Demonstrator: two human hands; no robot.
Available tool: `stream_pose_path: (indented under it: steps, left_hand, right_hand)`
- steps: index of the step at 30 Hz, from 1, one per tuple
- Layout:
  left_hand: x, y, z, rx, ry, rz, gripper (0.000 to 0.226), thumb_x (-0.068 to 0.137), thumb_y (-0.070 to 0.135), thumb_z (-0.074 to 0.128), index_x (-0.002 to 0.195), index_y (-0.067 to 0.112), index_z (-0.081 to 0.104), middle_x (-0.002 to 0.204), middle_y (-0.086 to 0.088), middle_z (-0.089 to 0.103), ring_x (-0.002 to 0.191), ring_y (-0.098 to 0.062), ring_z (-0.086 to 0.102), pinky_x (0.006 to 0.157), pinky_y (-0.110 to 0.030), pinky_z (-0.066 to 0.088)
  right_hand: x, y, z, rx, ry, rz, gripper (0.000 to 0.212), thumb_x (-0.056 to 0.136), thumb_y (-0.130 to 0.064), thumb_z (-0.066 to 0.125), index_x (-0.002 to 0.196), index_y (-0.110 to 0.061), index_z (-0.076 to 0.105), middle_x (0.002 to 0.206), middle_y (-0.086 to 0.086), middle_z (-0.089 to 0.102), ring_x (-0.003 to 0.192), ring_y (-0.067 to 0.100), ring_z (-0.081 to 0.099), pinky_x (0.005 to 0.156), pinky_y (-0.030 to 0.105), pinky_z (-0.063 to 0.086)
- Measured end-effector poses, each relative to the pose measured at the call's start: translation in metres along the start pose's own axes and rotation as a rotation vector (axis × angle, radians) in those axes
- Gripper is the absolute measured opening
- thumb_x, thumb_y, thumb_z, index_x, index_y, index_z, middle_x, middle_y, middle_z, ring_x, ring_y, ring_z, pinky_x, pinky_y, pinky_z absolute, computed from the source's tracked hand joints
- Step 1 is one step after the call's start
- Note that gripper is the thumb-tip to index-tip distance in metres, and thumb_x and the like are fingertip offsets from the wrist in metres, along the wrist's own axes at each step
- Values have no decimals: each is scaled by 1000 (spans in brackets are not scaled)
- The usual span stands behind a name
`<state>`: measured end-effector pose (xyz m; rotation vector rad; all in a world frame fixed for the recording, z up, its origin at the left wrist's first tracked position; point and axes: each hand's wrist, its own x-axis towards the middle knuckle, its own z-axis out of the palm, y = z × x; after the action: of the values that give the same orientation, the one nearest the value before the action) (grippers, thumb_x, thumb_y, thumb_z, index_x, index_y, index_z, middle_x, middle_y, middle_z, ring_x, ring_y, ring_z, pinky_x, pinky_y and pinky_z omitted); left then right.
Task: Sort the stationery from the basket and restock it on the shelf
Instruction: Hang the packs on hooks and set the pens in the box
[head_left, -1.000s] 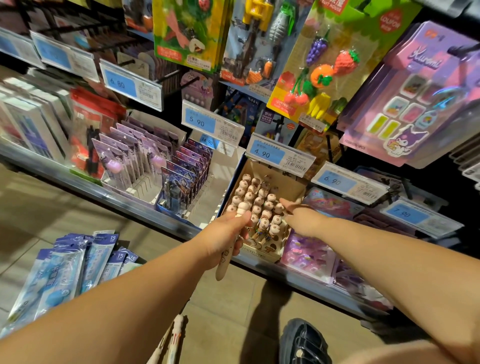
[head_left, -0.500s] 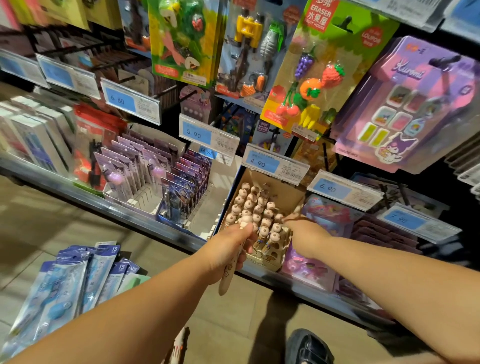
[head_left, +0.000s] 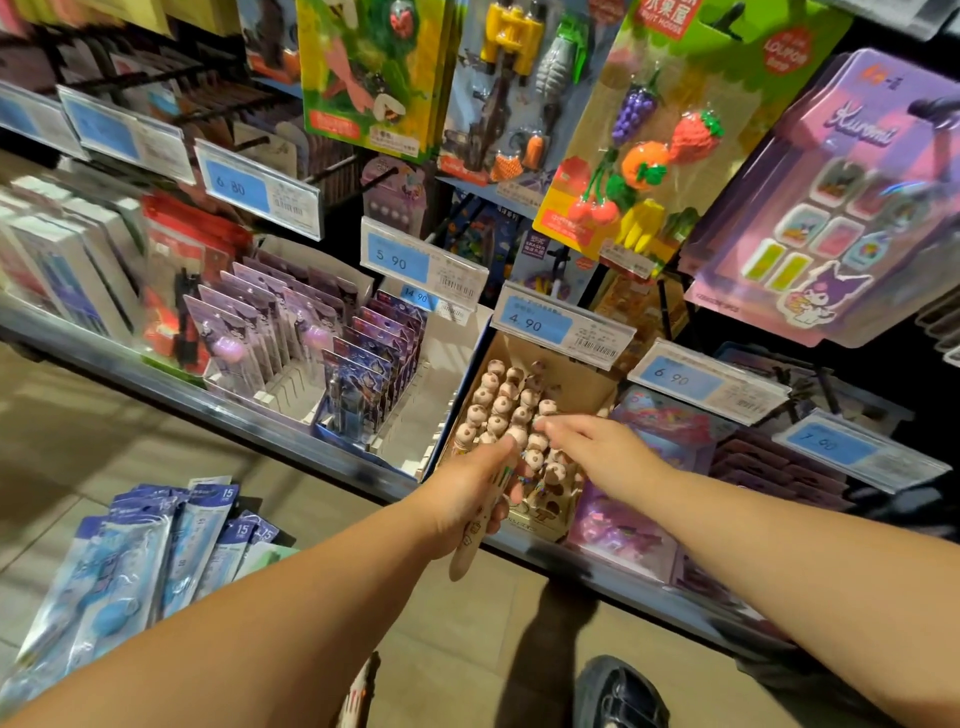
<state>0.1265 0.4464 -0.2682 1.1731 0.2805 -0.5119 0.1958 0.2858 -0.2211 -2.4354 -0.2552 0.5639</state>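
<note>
Our left hand (head_left: 467, 493) grips the pen (head_left: 470, 551) round its middle, long axis tilted head-first toward the box (head_left: 587, 387) just ahead on the shelf (head_left: 260, 415) — while our right hand (head_left: 602, 447), fingers loosely straight, rests on the packed pen tops (head_left: 498, 395) there, probably parting them for it.

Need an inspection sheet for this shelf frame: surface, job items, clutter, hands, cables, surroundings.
Surface: shelf with a metal front rail, packed with display boxes.
Job's things: cardboard box full of upright pens; one more pen at the box's front.
Clutter: blue packets heaped low on the left.
Hands: left hand grips the pen; right hand has fingertips at the pen tops, grip unclear.
Cables: nothing seen.
Surroundings: price tags, hanging packs, tiled floor, a shoe.
</note>
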Motion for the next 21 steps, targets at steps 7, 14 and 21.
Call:
stream_pose_path:
  steps: [7, 14, 21]
  left_hand:
    - [7, 0, 13, 38, -35, -26, 36, 102, 42, 38, 90, 13, 57, 71, -2, 60, 60, -14, 48, 60, -27, 41]
    - [16, 2, 4, 879, 291, 310, 28, 101, 29, 44, 107, 15, 67, 101, -1, 63, 99, -19, 56, 81, -32, 45]
    - [17, -13, -6, 1456, 323, 364, 47, 101, 36, 39, 148, 29, 32, 160, 6, 19, 149, -19, 7, 117, -42, 15]
  right_hand:
    - [-3, -5, 0, 61, -116, -61, 14, 95, -28, 59, 108, -31, 65, 99, 0, 70, 83, 3, 62, 79, 19, 49]
    - [2, 6, -19, 14, 18, 53, 23, 98, -26, 53, 119, -20, 61, 117, 6, 65, 89, 15, 61, 70, 16, 49]
    - [2, 14, -40, 16, 223, 316, 34, 103, -18, 37, 134, -13, 50, 134, 15, 53, 112, 30, 54, 95, 29, 41]
